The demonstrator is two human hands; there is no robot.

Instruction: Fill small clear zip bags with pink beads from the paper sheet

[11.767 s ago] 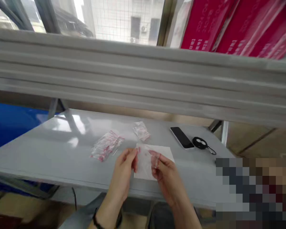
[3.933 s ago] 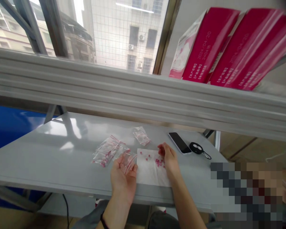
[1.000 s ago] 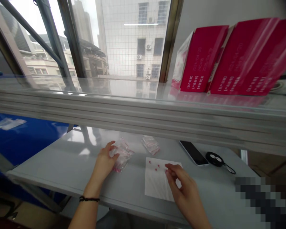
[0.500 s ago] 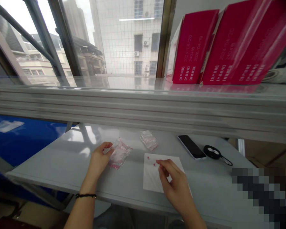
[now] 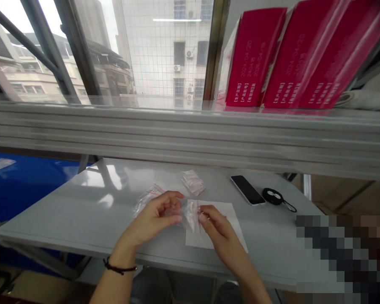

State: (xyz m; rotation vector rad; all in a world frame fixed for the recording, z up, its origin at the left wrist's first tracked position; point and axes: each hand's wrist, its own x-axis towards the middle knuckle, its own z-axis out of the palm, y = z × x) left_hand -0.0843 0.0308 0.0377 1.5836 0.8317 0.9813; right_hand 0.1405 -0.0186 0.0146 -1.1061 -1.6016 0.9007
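Observation:
A small clear zip bag (image 5: pixel 191 217) with a red line along its mouth is stretched between my two hands, over a white paper sheet (image 5: pixel 232 223). My left hand (image 5: pixel 156 217) grips the bag's left end, thumb below and curled fingers above. The fingertips of my right hand (image 5: pixel 218 226) are pinched at the red-lined edge; whether a small piece is also in them is too small to tell. A tiny red bit shows on the sheet just behind my right hand. Behind my left hand lies a loose pile of clear zip bags (image 5: pixel 145 198), partly covered by it.
Another stack of small bags (image 5: pixel 193 182) lies beyond the sheet. To the right are a black-screened phone (image 5: pixel 247 190) and a black round case (image 5: pixel 274 196) with a strap loop. A shelf edge (image 5: pixel 177 135) crosses above the table, carrying red boxes (image 5: pixel 256 59).
My left hand has left the bag pile and moved right with one zip bag. My right hand has risen slightly from the red bits on the paper to the bag's edge. The view shifted slightly.

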